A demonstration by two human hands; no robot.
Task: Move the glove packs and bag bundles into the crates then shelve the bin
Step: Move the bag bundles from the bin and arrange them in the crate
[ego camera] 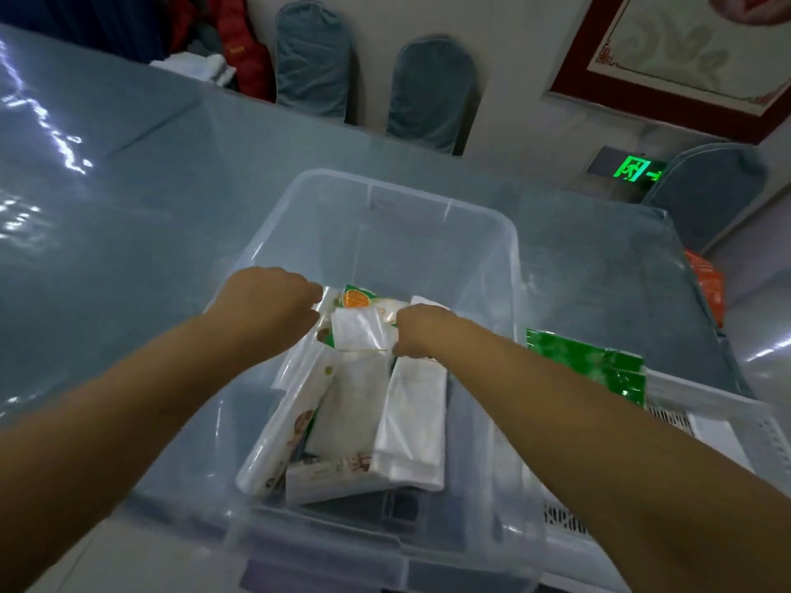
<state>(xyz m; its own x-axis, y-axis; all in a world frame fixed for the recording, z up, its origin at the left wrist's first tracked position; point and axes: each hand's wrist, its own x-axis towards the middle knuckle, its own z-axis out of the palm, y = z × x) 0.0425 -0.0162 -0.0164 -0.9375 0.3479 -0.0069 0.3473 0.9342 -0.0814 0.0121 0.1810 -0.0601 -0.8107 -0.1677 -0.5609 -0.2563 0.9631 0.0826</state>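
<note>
Both hands reaching into the clear bin (385,199) on the table (128,207).

The left hand (269,299) and right hand (421,331) each gripped an end of the upright stack of glove packs and bag bundles (364,378) standing inside the bin. More green packs (586,361) lay in the white crate (706,404) just beside the bin, on its right. Covered chairs (432,92) stood beyond the table.

blue-covered table (128,216) under clear bin (509,267), white crate (702,400)
</note>
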